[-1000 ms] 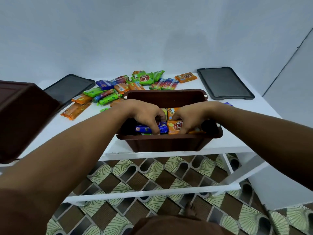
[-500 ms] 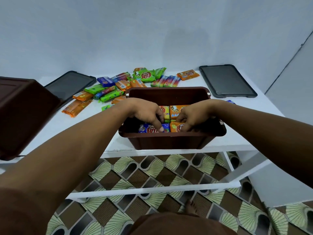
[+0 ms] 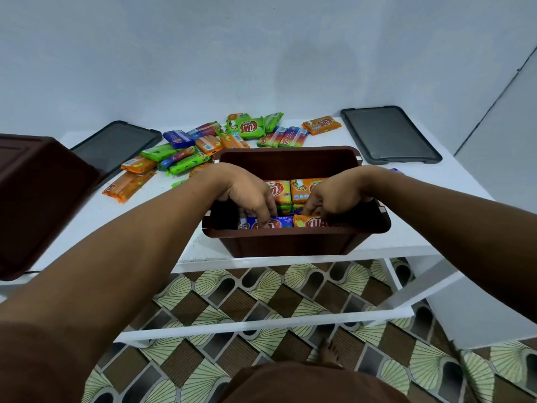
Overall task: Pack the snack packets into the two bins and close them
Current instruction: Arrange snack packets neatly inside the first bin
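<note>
snack packets [image 3: 279,189] half fill the brown bin [image 3: 290,233] at the table's [image 3: 122,213] near edge, my left hand [image 3: 250,196] curled on a blue packet [image 3: 276,223], my right hand [image 3: 334,196] on an orange packet [image 3: 309,221], seating them; next, i judge, comes fetching the loose pile [image 3: 186,158] far left.

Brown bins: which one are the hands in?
The open brown plastic bin at front centre: left hand and right hand both reach in among snack packets. The other brown bin sits untouched, far left.
</note>
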